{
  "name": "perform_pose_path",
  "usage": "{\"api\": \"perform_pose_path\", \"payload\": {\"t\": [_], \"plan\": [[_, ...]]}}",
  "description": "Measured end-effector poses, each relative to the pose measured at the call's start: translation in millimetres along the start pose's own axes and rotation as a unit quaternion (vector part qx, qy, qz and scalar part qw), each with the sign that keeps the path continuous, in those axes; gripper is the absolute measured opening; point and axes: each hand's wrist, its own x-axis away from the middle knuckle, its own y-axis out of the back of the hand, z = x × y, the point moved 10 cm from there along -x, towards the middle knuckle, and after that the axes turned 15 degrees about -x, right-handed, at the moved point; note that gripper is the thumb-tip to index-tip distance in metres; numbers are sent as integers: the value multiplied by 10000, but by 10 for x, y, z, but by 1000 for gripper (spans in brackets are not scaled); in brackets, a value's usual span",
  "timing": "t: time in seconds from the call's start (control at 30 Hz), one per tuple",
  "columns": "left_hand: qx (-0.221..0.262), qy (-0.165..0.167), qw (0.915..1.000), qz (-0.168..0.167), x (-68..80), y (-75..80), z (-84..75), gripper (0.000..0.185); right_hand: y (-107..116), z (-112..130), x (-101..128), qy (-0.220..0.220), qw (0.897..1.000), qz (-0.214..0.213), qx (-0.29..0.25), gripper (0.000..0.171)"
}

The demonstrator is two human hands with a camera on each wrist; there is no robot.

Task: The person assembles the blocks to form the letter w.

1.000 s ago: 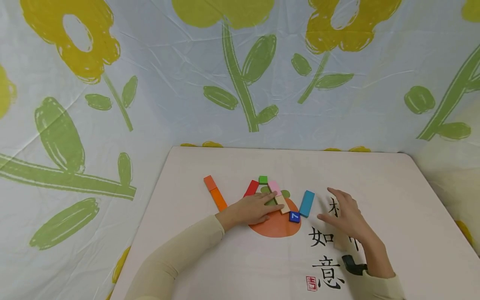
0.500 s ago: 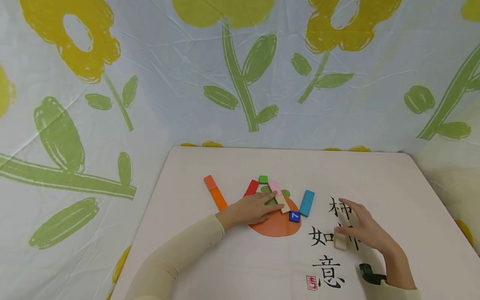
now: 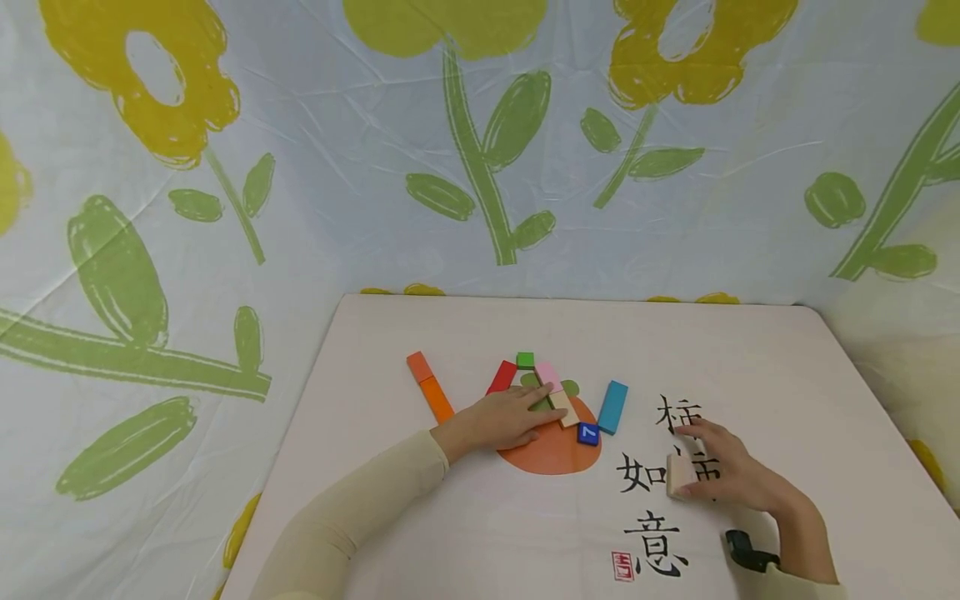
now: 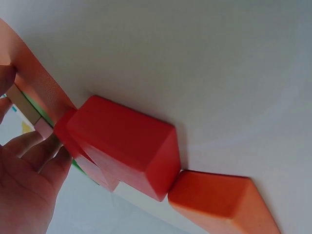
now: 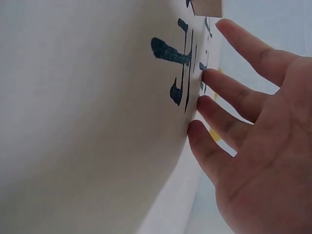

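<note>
While your left hand (image 3: 504,418) lies flat on the tan block (image 3: 564,407), your right hand (image 3: 731,475) pinches a beige block (image 3: 677,476) at 4 o'clock.

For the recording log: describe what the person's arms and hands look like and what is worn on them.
Both arms are covered in long, close-fitting sleeves of pale cream cloth that end at the wrists: left sleeve, right sleeve. The left hand and the right hand are bare, with no gloves or rings visible. A small black device sits at the right wrist. No markings show on the sleeves.
</note>
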Motion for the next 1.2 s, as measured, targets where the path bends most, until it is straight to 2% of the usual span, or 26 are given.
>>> {"api": "perform_pose_path", "payload": {"t": [0.23,0.47,0.77,1.2], "plan": [[-75,7,10000,15,-2,-24,1,59,-15,-17,-1,-66,9999,34,102,88],[-101,23,9999,40,10,-29,5,59,-81,21,3,-51,9998,179,114,81],[-132,23,9999,-27,-17,-46,4,60,-92,21,14,-23,9998,105,174,75],[-112,37,9999,13,4,-14,8,59,-107,5,16,-40,9998,189,36,75]]}}
